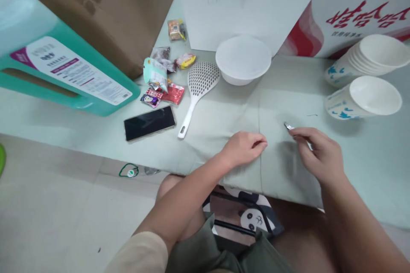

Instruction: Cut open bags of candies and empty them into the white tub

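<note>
Fingers [301,133] pinch one tool [288,126]; one skimmer [201,79], one phone [150,123].

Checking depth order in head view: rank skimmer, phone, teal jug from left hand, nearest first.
From the left hand:
1. Skimmer, handle just to its left.
2. Phone, further left, at table edge.
3. Teal jug, far left.

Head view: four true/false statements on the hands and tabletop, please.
1. The right hand holds a small metal tool. True.
2. The left hand grips the phone. False: it rests curled on the cloth, and the phone lies apart from it.
3. The slotted spoon lies between the phone and the white bowl. True.
4. The paper cups stand upright. False: they lie on their sides.
</note>
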`<action>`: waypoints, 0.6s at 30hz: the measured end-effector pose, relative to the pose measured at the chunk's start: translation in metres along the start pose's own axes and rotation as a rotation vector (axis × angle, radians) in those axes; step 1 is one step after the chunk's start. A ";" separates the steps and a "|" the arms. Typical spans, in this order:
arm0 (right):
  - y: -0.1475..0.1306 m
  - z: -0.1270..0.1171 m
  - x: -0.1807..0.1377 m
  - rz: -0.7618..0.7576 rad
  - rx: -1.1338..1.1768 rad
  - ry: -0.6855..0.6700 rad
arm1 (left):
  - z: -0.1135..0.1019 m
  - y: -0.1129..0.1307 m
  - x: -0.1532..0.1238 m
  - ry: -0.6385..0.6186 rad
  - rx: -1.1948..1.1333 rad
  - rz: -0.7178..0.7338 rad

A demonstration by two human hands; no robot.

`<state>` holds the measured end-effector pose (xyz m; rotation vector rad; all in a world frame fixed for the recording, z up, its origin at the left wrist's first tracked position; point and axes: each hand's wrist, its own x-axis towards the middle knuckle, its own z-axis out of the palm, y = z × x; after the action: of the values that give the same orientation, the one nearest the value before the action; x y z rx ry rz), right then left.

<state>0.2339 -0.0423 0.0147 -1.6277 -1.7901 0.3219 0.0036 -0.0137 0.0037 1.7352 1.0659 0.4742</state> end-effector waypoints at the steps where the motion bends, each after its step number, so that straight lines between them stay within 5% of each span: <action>1: 0.004 -0.005 0.004 -0.012 0.020 0.132 | 0.000 0.001 0.000 -0.002 0.027 -0.003; 5: 0.047 -0.048 0.056 0.001 0.205 0.791 | -0.001 -0.001 0.002 0.006 0.163 0.005; 8: 0.106 -0.095 0.120 0.099 0.226 0.983 | -0.001 -0.004 0.004 0.008 0.238 0.039; 13: 0.201 -0.132 0.220 0.522 -0.018 0.775 | -0.009 -0.009 0.000 0.057 0.161 0.077; 18: 0.266 -0.126 0.290 0.513 -0.356 0.416 | -0.021 -0.035 0.000 0.212 -0.470 -0.226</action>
<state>0.5260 0.2491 0.0398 -2.2091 -1.1462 -0.1200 -0.0269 0.0018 -0.0190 1.1564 1.1728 0.7117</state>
